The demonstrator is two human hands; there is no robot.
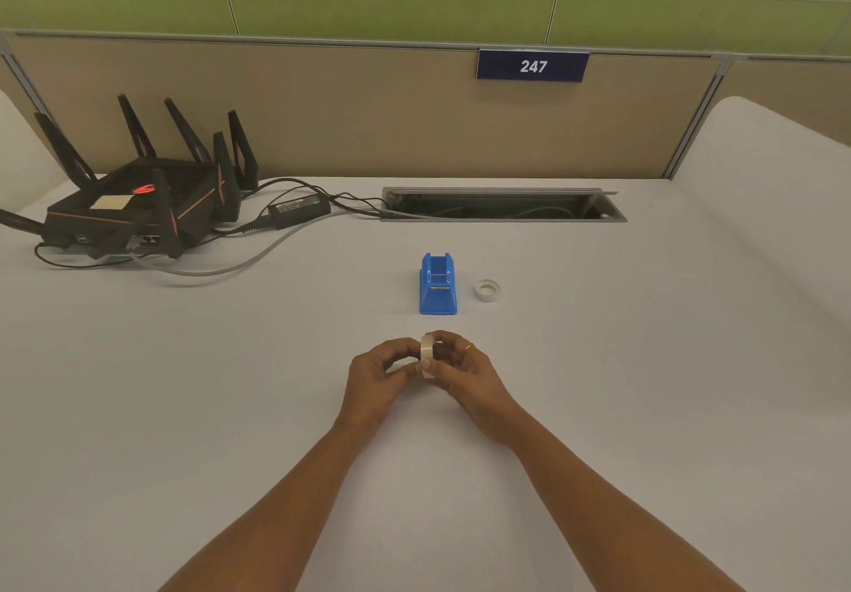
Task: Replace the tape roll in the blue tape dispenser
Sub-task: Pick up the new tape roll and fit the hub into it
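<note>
The blue tape dispenser (pixel 437 285) stands on the white desk, its roll slot holding no roll. A small white ring, an empty tape core (pixel 487 290), lies flat just to its right. Nearer to me, both hands meet over the desk around a pale tape roll (pixel 427 348) held on edge. My right hand (pixel 465 370) grips the roll from the right, and a gold ring shows on one finger. My left hand (pixel 380 373) pinches at the roll's lower left edge with its fingertips. The roll's far side is hidden behind my fingers.
A black router (pixel 138 204) with several antennas sits at the back left, with a power adapter (pixel 299 211) and cables trailing across the desk. An open cable hatch (pixel 502 204) lies behind the dispenser. A beige partition with a "247" sign (pixel 533 65) closes the back.
</note>
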